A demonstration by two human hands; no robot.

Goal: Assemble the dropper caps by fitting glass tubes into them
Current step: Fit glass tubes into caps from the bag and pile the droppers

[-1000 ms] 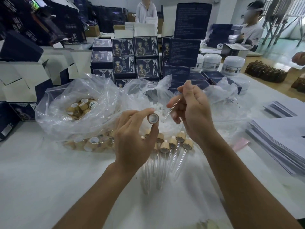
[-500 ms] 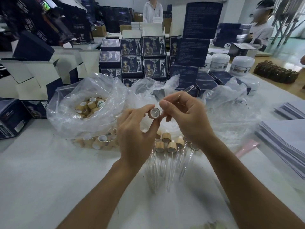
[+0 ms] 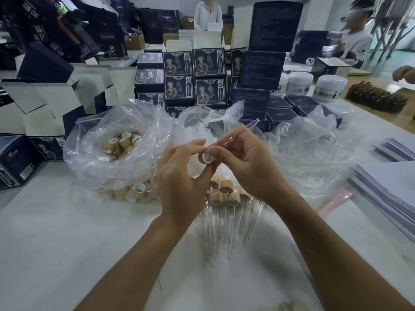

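Above the middle of the worktop (image 3: pixel 67 232), the left hand (image 3: pixel 182 176) pinches a bamboo dropper cap (image 3: pixel 205 157). The right hand (image 3: pixel 244 162) has its grip closed on a glass tube (image 3: pixel 243 130), whose lower end meets the cap's opening.

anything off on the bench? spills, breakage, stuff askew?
Nothing stands out. The left hand holds a bamboo cap while the right hand feeds a glass tube toward it. Finished droppers lie grouped on the white table, loose caps stay in the plastic bag. No visible spill or broken glass.
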